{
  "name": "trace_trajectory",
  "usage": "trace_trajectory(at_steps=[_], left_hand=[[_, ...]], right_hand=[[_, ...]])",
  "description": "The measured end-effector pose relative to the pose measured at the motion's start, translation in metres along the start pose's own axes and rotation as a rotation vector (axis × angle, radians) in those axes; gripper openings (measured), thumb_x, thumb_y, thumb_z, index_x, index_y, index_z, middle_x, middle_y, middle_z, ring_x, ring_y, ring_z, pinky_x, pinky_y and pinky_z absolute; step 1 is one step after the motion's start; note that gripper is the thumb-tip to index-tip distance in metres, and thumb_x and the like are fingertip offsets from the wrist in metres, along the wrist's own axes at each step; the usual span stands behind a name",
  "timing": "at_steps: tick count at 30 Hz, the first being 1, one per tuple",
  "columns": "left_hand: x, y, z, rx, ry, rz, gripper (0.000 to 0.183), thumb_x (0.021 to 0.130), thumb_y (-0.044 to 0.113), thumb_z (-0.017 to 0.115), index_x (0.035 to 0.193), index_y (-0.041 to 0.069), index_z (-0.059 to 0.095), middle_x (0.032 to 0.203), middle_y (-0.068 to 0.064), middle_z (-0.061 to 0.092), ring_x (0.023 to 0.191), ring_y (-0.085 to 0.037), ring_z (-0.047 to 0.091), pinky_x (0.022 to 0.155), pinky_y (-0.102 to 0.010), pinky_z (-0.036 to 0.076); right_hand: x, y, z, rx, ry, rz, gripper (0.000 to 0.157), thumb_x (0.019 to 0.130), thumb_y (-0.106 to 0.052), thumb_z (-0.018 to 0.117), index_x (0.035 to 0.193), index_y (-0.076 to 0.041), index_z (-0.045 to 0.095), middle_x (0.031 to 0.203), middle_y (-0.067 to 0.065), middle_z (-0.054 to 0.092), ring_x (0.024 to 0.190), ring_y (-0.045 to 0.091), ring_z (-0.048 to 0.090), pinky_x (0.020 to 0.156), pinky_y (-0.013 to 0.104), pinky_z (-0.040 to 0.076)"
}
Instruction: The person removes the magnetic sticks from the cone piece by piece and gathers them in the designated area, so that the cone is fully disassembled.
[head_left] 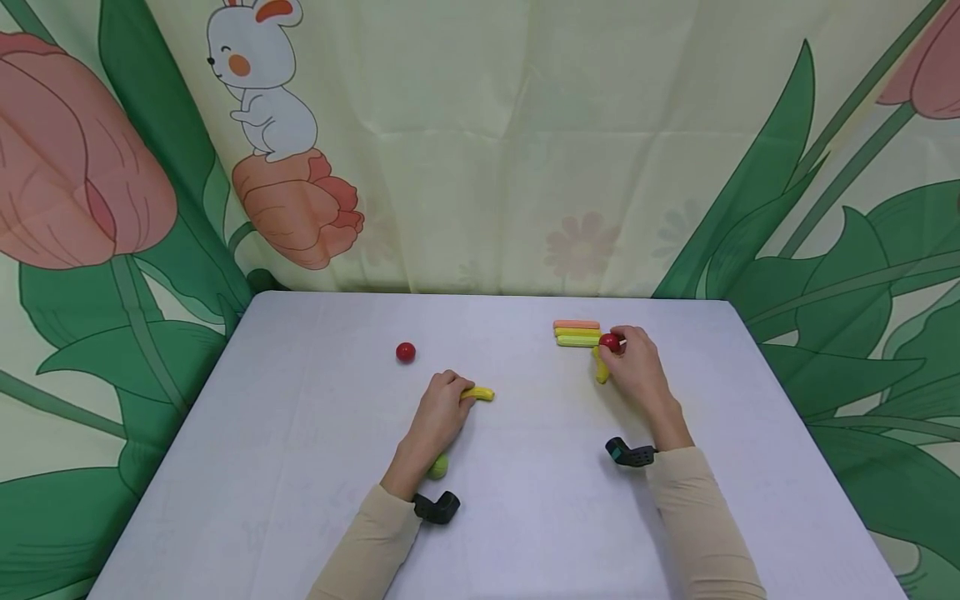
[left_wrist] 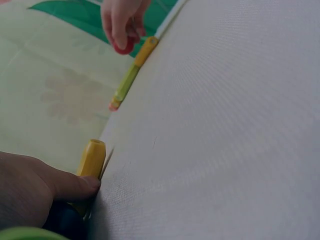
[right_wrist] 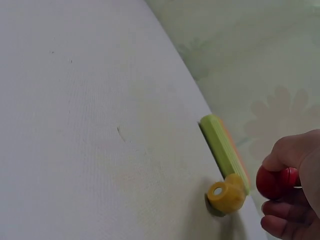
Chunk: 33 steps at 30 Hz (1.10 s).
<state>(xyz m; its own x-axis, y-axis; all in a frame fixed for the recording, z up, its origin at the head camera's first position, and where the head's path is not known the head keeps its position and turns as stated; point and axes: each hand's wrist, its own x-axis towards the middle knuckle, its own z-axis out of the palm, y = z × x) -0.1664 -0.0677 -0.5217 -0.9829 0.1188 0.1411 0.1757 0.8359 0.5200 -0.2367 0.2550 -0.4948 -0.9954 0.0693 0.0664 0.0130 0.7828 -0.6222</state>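
- Far left, on the patterned curtain (head_left: 480,150) behind the table, is a printed pink tulip (head_left: 82,158); a printed white rabbit (head_left: 270,100) is at its two o'clock, taking twelve as the top of the head view.
- The white table (head_left: 247,467) spreads below, and a red ball (head_left: 406,352) rests on it, at eleven o'clock from the left hand (head_left: 438,412) and apart from it.
- The left hand pinches one end of a yellow piece (head_left: 480,393), thumb against its side; the free end points towards three o'clock. Whether the piece touches the cloth, I cannot tell.
- At six o'clock from that hand, a green ball (head_left: 438,467) shows partly from behind the wrist, just above the black wrist camera (head_left: 437,507) and the beige sleeve (head_left: 367,546).
- Farther right, at about ten o'clock from the right hand (head_left: 639,371), an orange stick (head_left: 577,324), a yellow stick (head_left: 577,332) and a green stick (head_left: 577,341) lie side by side, the orange one nearest the curtain, their ends pointing to three and nine.
- By their right-hand ends, at nine o'clock from the right hand, is a yellow lump (head_left: 602,368); the right wrist view shows a pale round spot on it. Contact with the sticks is unclear.
- The right hand grasps a red round piece (head_left: 610,342) between thumb and fingers, at its ten o'clock, near the stick ends.
- Farthest right, printed green leaves (head_left: 847,292) fill the curtain.
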Motion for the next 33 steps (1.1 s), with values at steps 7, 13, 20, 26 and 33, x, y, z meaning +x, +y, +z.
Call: trace_trajectory(at_steps=[7,13,20,26,33], left_hand=[[0.000,0.000,0.000,-0.005,0.001,-0.005,0.025,0.091,0.014,0.074,0.114,0.008,0.074,0.109,-0.005,0.066,0.102,-0.020,0.059,0.091,-0.033,0.055],[-0.001,0.000,-0.001,-0.019,0.002,-0.004,0.024,0.091,0.013,0.074,0.114,0.008,0.074,0.108,-0.005,0.066,0.102,-0.020,0.059,0.091,-0.033,0.055],[-0.001,0.001,-0.001,-0.018,0.000,-0.013,0.024,0.091,0.014,0.073,0.115,0.008,0.074,0.109,-0.005,0.066,0.101,-0.019,0.059,0.091,-0.032,0.055],[0.000,0.001,-0.001,-0.013,0.004,-0.008,0.024,0.091,0.014,0.074,0.115,0.008,0.074,0.109,-0.005,0.066,0.101,-0.019,0.058,0.090,-0.032,0.055],[-0.001,0.001,-0.001,-0.007,0.003,-0.005,0.025,0.091,0.014,0.074,0.115,0.008,0.074,0.110,-0.005,0.066,0.101,-0.019,0.059,0.090,-0.032,0.055]], right_hand=[[0.003,0.012,0.001,-0.034,-0.011,0.027,0.051,0.097,-0.024,0.057,0.139,0.004,0.050,0.125,0.024,0.054,0.107,0.034,0.052,0.093,0.048,0.055],[0.003,0.017,0.001,-0.050,-0.033,0.040,0.051,0.098,-0.023,0.056,0.139,0.006,0.049,0.126,0.026,0.054,0.109,0.036,0.053,0.094,0.049,0.054],[0.005,0.021,0.003,-0.071,-0.048,0.044,0.052,0.099,-0.024,0.055,0.140,0.007,0.048,0.129,0.028,0.053,0.111,0.038,0.054,0.097,0.052,0.053],[0.007,0.023,0.005,-0.080,-0.063,0.048,0.053,0.100,-0.025,0.054,0.142,0.007,0.046,0.130,0.029,0.052,0.112,0.039,0.053,0.098,0.053,0.052],[0.008,0.023,0.005,-0.074,-0.071,0.056,0.055,0.100,-0.026,0.052,0.144,0.006,0.045,0.130,0.028,0.052,0.112,0.038,0.053,0.100,0.053,0.052]])
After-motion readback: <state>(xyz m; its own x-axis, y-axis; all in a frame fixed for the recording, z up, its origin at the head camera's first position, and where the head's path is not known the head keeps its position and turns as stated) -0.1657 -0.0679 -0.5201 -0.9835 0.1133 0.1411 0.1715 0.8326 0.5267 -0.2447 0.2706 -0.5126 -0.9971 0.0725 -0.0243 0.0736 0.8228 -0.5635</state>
